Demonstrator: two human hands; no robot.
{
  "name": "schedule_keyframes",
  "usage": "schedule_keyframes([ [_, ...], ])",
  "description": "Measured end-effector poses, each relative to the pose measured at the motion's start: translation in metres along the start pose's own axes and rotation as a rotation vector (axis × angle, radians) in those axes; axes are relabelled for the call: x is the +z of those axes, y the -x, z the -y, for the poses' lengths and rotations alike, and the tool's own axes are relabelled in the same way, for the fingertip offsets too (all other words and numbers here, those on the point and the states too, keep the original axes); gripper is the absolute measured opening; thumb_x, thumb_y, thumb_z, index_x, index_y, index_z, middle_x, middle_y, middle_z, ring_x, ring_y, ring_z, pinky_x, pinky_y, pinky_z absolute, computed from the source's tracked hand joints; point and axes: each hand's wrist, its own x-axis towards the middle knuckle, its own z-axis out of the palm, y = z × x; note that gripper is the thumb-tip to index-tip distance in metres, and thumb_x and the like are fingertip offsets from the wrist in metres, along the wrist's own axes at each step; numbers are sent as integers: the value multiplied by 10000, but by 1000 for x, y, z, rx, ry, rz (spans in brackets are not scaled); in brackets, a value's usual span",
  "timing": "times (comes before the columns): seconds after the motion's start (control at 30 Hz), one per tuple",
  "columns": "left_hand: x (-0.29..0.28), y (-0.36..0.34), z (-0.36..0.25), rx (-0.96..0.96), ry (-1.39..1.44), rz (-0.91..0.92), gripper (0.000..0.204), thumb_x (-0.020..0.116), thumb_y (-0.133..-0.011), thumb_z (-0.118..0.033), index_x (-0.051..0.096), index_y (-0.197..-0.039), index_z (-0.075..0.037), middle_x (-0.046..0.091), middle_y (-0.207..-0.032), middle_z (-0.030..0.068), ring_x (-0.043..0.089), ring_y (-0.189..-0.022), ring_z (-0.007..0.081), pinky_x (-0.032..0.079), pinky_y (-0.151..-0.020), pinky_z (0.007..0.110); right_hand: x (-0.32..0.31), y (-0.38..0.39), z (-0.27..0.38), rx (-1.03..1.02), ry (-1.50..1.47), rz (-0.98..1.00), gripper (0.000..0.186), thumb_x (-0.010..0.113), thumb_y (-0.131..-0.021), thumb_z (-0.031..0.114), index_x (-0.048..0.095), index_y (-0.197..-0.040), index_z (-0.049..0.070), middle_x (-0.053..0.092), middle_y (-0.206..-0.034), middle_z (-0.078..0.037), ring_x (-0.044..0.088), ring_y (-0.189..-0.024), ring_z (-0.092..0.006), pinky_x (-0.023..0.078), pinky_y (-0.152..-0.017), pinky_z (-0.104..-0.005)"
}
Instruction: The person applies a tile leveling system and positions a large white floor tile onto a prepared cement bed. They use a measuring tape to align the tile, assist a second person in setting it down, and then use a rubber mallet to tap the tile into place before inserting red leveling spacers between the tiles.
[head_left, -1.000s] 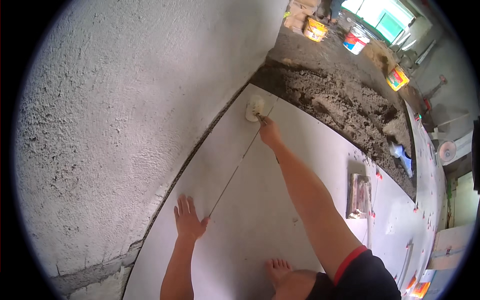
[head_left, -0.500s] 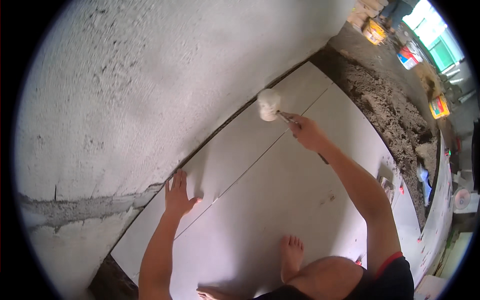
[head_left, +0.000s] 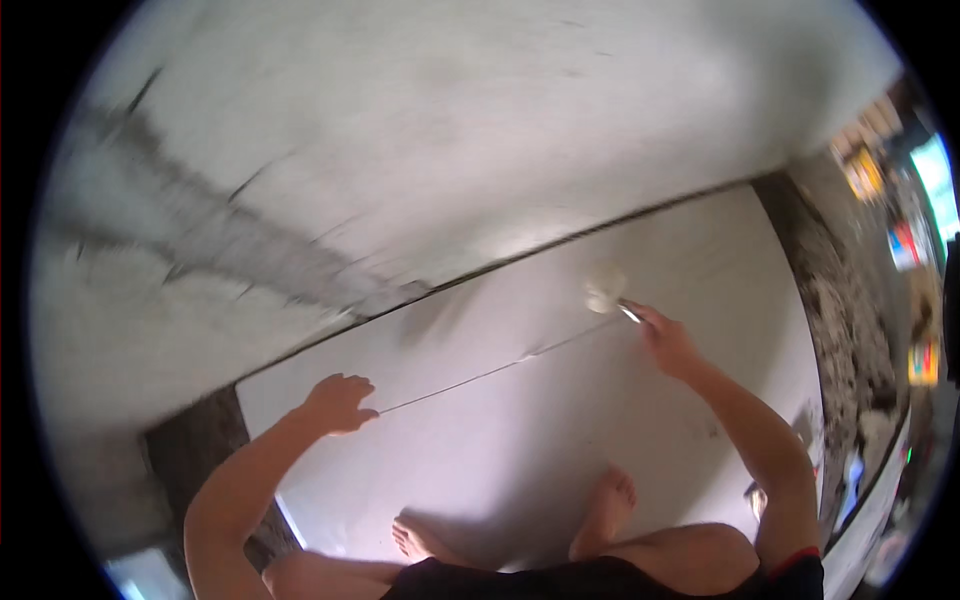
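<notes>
Your right hand (head_left: 668, 342) is wrapped round the mallet (head_left: 604, 290), its white head at the narrow tile (head_left: 520, 310) by the wall (head_left: 480, 130); contact too blurred to call. Left hand (head_left: 338, 404) loosely spread near the seam (head_left: 455, 384), nothing visibly held. Narrow tile and wide tile (head_left: 480, 440) look laid; rough dark ground (head_left: 845, 290) beyond seems left uncovered. Tiles pale, smooth, wide one lightly smudged.

Tiles (head_left: 470, 445) before wall (head_left: 560, 120), mallet (head_left: 604, 289) over tiles (near their seam (head_left: 470, 379)), buckets (head_left: 864, 175) far right

Yellow bucket (head_left: 863, 175) — red-and-white bucket (head_left: 907, 246)
</notes>
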Motion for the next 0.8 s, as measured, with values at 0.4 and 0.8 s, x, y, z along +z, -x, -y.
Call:
schedule_keyframes([
  [0.4, 210, 66, 20, -684, 529, -672, 809, 567, -922, -396, 178, -1483, 38, 151, -1567, 207, 152, -1454, 348, 182, -1175, 440, 9, -48, 177, -80, 346, 560, 416, 478, -931, 85, 517, -1345, 98, 626, -1171, -224, 611, -1069, -383, 492, -902, -413],
  [0.8, 212, 69, 18, -706, 600, -806, 866, 583, -890, -453, 198, -1478, 53, 170, -1556, 231, 140, -1456, 364, 140, -1184, 447, 289, -27, 346, -325, -133, 557, 397, 490, -978, 136, 505, -1373, 161, 664, -1097, -186, 656, -920, -336, 508, -803, -364],
])
